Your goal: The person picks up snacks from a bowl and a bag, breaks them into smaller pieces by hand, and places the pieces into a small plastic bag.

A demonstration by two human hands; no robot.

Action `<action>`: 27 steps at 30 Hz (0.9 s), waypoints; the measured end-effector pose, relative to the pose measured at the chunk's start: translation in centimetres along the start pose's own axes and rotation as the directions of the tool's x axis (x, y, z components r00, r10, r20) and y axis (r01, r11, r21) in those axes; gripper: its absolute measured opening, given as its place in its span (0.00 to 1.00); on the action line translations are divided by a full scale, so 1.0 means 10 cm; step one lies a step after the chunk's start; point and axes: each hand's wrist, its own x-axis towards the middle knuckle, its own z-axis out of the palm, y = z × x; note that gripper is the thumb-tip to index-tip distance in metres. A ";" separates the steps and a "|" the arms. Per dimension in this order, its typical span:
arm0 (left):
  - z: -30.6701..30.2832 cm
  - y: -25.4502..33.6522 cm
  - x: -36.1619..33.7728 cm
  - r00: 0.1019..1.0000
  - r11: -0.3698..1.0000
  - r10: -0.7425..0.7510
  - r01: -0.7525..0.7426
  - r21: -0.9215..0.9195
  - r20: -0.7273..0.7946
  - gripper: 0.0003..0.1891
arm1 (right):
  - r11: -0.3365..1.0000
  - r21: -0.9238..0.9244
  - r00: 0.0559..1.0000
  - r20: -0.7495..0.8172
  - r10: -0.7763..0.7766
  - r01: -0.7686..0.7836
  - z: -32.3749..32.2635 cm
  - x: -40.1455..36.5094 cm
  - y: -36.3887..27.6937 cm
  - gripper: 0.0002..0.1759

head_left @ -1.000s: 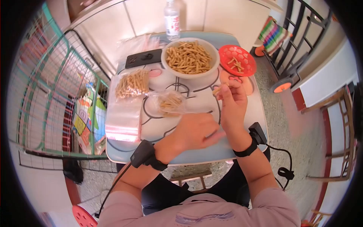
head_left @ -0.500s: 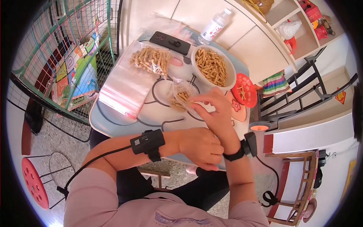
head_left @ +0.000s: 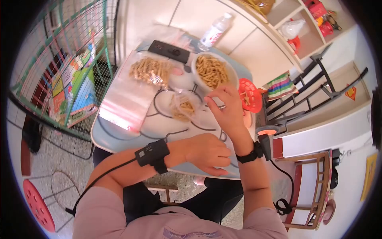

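Observation:
My left hand (head_left: 209, 153) lies back-up at the table's near edge, fingers loosely curled, with nothing showing in them. Above the table, my right hand (head_left: 227, 106) bends its fingers, with a gap between thumb and forefinger. It is beside a small clear plastic bag (head_left: 184, 106) holding a few brown stick snacks, and overlaps the near rim of a white bowl (head_left: 193, 65) full of the same stick snacks (head_left: 211, 71). A larger filled bag of sticks (head_left: 151, 71) lies at the left. Below it is a stack of flat clear bags (head_left: 125, 105).
A black phone (head_left: 169, 51) and a water bottle (head_left: 216, 32) stand along the table's far side. A red plastic basket (head_left: 248, 95) with some sticks sits right of the bowl. A green wire cage (head_left: 107, 55) is at left, a red stool (head_left: 38, 205) below it.
My right hand has come away from the small bag, moving slightly up and right. The view has shifted a little. My left hand stays loosely curled at the table edge.

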 end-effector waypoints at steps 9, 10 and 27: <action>-0.02 -0.02 0.05 0.998 0.999 -0.043 0.043 -0.008 0.045 0.09 | 0.945 -0.124 0.953 -0.032 0.302 -0.303 -0.13 -0.11 1.06 0.07; -0.01 -0.04 0.05 0.998 0.999 -0.046 0.046 0.005 0.049 0.09 | 0.931 -0.104 0.937 -0.014 0.349 -0.349 -0.11 -0.08 1.09 0.08; -0.04 -0.05 0.03 0.993 0.993 -0.121 0.121 -0.010 -0.003 0.11 | 0.823 -0.214 0.845 -0.027 0.534 -0.527 0.21 0.33 1.26 0.11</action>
